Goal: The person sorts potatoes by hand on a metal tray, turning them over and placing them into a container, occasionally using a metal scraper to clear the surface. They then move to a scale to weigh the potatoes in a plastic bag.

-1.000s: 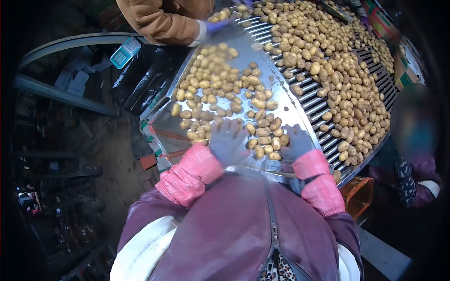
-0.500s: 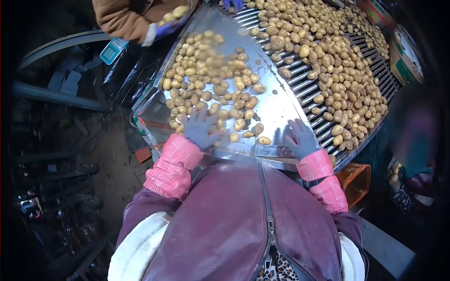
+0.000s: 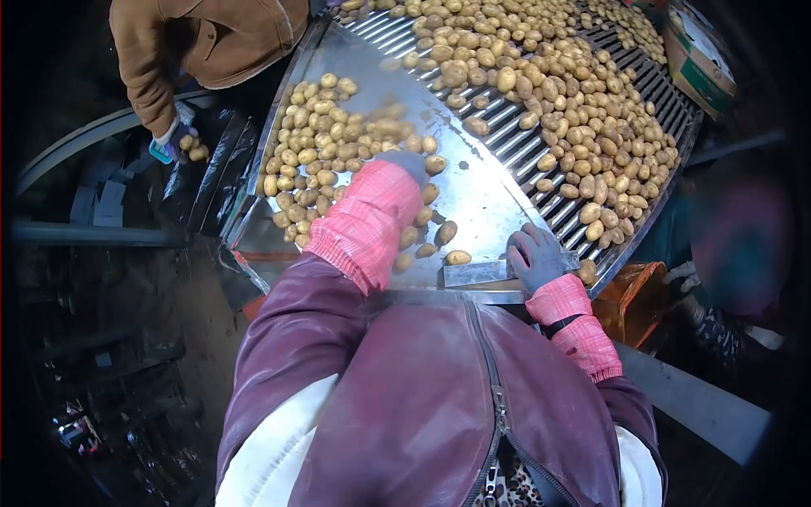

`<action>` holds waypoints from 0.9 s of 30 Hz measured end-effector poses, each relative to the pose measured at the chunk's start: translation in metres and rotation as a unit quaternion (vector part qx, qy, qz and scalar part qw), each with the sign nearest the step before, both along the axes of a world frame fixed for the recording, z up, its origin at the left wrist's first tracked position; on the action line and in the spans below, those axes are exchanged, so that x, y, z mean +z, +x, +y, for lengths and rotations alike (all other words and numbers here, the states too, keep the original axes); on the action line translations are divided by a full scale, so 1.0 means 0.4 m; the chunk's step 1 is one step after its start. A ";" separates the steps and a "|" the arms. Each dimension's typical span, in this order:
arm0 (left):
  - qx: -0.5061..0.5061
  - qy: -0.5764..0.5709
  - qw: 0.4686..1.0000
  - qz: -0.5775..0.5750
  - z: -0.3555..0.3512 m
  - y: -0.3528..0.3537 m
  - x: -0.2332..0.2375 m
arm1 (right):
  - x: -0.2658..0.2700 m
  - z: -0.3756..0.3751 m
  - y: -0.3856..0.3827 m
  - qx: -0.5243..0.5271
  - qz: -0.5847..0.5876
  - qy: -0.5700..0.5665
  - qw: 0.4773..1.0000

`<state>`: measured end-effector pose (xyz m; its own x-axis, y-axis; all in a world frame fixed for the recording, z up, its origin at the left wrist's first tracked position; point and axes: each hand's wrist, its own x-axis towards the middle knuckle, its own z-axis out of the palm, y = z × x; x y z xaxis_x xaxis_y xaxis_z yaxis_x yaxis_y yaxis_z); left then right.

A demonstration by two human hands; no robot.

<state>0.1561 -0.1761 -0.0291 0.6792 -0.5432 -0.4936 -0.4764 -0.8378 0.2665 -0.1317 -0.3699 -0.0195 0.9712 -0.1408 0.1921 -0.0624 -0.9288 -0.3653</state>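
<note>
Reaching farther up the steel tray (image 3: pixel 483 201) than before, the left hand (image 3: pixel 404 160), grip hidden, meets the piled potatoes (image 3: pixel 317 148); the right hand (image 3: pixel 534 256) rests loose-fingered at the near edge, with few potatoes cleared.

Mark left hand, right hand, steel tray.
left hand (image 3: pixel 404 162), head view, back of the grey glove.
right hand (image 3: pixel 534 256), head view, back of the glove.
steel tray (image 3: pixel 488 198), head view, bare sheet near its middle.

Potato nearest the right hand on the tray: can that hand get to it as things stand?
Probably yes. The potato lies on bare steel just left of the right hand, nothing between them; the left hand is farther up the tray.
</note>
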 end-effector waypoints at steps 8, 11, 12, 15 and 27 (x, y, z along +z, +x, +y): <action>0.278 -0.278 0.907 0.151 0.034 0.014 -0.023 | -0.008 -0.002 0.013 0.006 -0.028 -0.010 1.000; 0.226 -0.391 0.881 0.140 0.143 0.038 -0.014 | 0.010 0.010 0.011 0.006 -0.021 -0.010 1.000; 0.281 -0.439 0.834 0.179 0.185 0.040 0.013 | 0.022 0.014 0.015 0.006 -0.011 -0.005 1.000; 0.309 -0.596 0.713 0.205 0.353 -0.002 0.127 | 0.023 0.011 0.017 0.023 -0.001 -0.022 1.000; 0.494 -0.011 0.868 -0.053 1.389 -0.707 -0.312 | 0.046 0.063 0.090 0.153 0.092 0.022 0.984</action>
